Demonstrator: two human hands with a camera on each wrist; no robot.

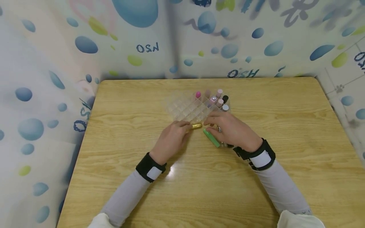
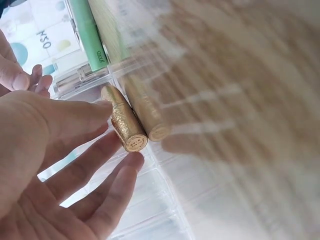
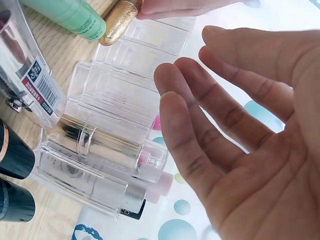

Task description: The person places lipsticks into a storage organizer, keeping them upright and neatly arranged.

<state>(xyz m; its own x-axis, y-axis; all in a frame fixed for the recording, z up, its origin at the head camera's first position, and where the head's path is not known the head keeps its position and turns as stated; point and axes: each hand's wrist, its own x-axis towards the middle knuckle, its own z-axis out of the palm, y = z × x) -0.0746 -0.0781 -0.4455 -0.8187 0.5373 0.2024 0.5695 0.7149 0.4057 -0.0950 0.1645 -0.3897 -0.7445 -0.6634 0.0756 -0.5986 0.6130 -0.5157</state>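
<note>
The left hand (image 1: 172, 134) pinches the gold tube (image 1: 196, 126) between thumb and fingers. The tube lies on its side, just beside the near edge of the clear organizer (image 1: 181, 106) on the wooden worktop (image 1: 114, 158). The right hand (image 1: 229, 128) holds nothing; its fingers are loosely bent, over the organizer's near right part, with the thumb near the green tube (image 1: 211, 138). That tube also lies on the worktop, slanting, near the gold tube's right end. In the right wrist view, a clear pack (image 3: 42, 85) with a barcode label and 2 dark tubes (image 3: 15, 155) lie beside the organizer.

The organizer's left compartments are bare; towards its far right stand a bright pink tube (image 1: 198, 94), 2 pale pink caps (image 1: 219, 92), a black cap (image 1: 225, 98) and a white cap (image 1: 225, 108).
</note>
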